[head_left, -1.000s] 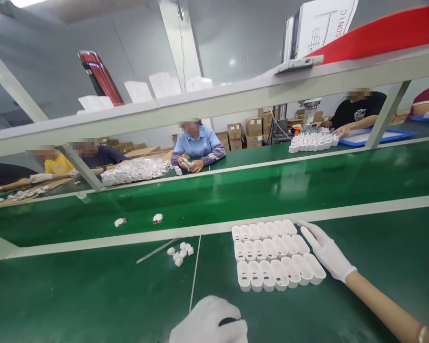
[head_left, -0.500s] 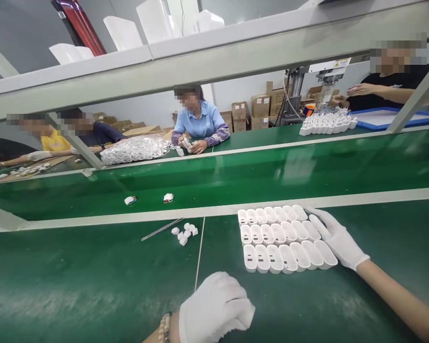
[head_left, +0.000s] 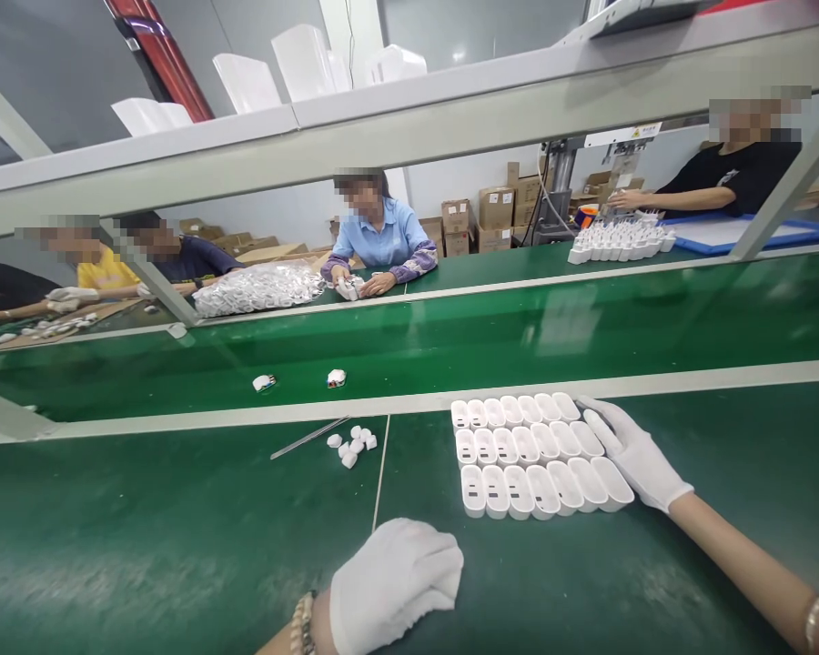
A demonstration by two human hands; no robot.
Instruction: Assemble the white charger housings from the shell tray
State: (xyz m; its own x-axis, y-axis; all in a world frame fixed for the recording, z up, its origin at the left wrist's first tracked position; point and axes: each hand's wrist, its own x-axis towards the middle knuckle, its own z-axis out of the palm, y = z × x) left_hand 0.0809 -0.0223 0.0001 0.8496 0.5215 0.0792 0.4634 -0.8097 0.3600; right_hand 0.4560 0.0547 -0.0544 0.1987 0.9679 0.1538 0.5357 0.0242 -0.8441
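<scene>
White oval cups (head_left: pixel 546 487) stand in three rows on the green table, small dark rectangular openings showing in many of them. My right hand (head_left: pixel 638 455), in a white glove, lies against the right end of the upper rows, fingers extended along the cups. Nearer to me, my gloved left hand (head_left: pixel 397 582) rests low over the table with its fingers curled together; whether anything is inside is hidden. Several small white pieces (head_left: pixel 356 446) lie left of the cups, beside a thin metallic strip (head_left: pixel 308 438).
Two small white parts (head_left: pixel 337 377) sit on the green conveyor (head_left: pixel 443 341) beyond a pale rail (head_left: pixel 205 423). Across it, people work near a white pile (head_left: pixel 259 289) and grouped white parts (head_left: pixel 618 241). A beam (head_left: pixel 409 136) crosses overhead.
The cup rows have shifted slightly left, with my right hand against them. My left hand has moved a little left. The two parts on the conveyor have moved right.
</scene>
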